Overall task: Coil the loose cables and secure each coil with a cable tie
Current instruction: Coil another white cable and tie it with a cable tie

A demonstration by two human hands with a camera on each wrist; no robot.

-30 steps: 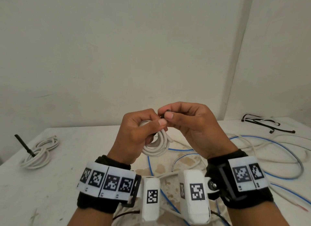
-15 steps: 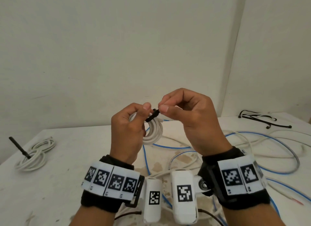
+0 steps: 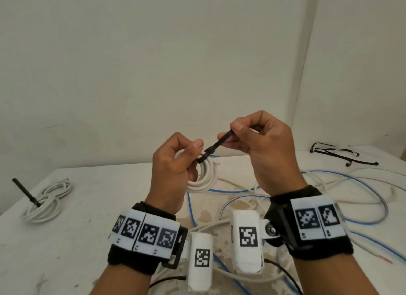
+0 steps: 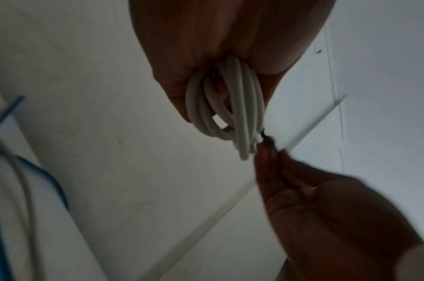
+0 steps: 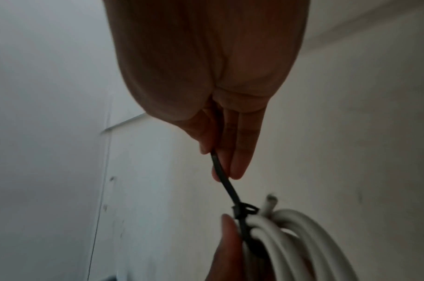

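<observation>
A white tabletop [image 3: 92, 239] carries loose blue and white cables [image 3: 351, 184] on the right and a tied white coil [image 3: 47, 201] at far left. Above its middle, the left hand [image 3: 173, 169] has its grip curled round a white cable coil [image 3: 203, 176]. The right hand [image 3: 263, 145] pinches the tail of a black cable tie [image 3: 216, 146] looped round that coil.

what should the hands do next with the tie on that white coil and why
Probably keep drawing the black cable tie tail through with the right hand while the left hand steadies the white coil: the tie is already threaded through its head but looks not fully snug.
</observation>
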